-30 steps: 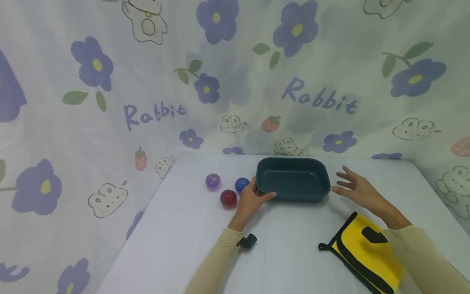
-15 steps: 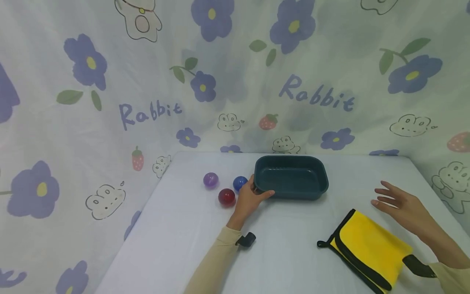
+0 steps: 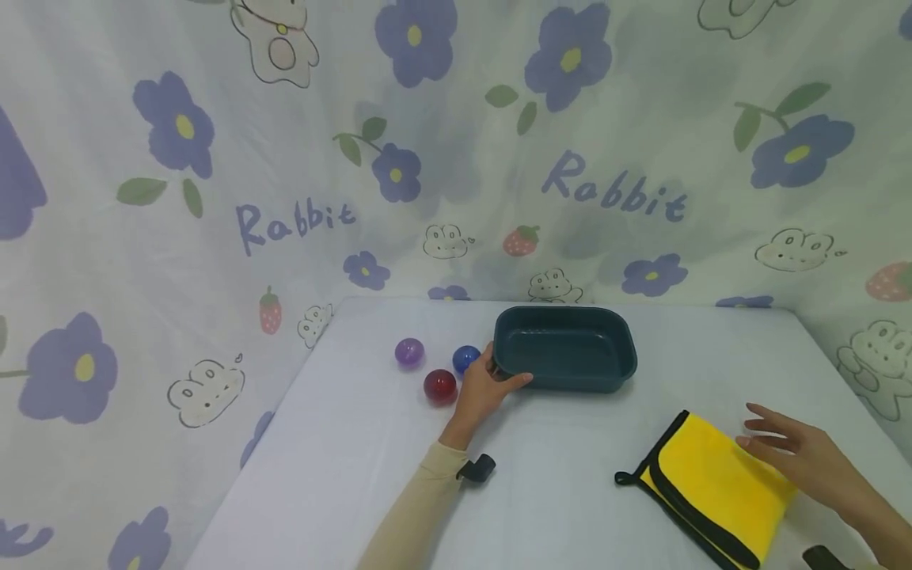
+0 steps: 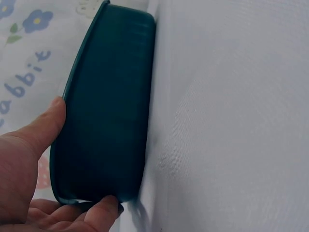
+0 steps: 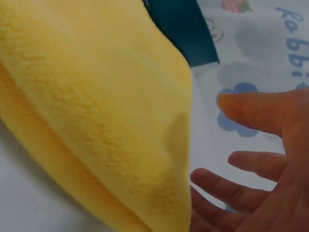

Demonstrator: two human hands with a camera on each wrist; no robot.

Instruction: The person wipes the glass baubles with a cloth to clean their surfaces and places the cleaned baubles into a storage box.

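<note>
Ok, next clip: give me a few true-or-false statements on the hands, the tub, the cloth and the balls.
1. The left hand grips the corner of the dark green tub. True.
2. The tub holds three balls. False: the purple ball, red ball and blue ball lie on the table beside it.
3. The right hand is open at the yellow cloth. True.
4. The cloth lies inside the tub. False: it lies on the table, apart from the tub.

Left hand point(image 3: 484, 388) extended forward, thumb and fingers curled in a grip; right hand point(image 3: 801, 455) low, fingers spread.
</note>
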